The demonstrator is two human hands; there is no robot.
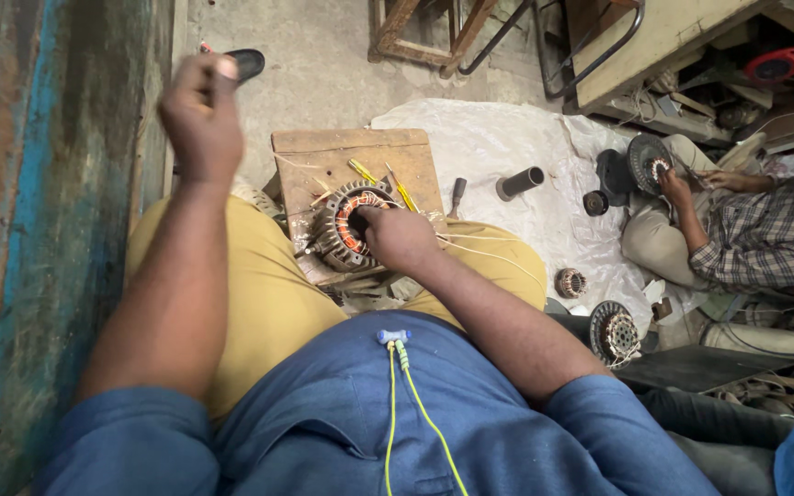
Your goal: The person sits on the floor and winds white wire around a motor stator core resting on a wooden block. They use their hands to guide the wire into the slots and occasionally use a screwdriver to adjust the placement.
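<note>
A round motor stator (346, 225) with copper windings lies on a small wooden board (351, 156) in front of my knees. My right hand (397, 237) rests on the stator's right side, fingers curled against the windings. My left hand (199, 115) is raised high to the left, fingers closed; it appears to pinch a thin pale string, though the string is hard to make out. Pale string also trails from the stator to the right over my knee. Two yellow-handled screwdrivers (403, 193) lie on the board beside the stator.
A blue-painted wall (48, 230) stands close on my left. A white plastic sheet (507, 147) holds a dark tube (519, 182) and other stators (614, 332). Another person (737, 230) sits at the right working on a stator (650, 161). Metal furniture stands behind.
</note>
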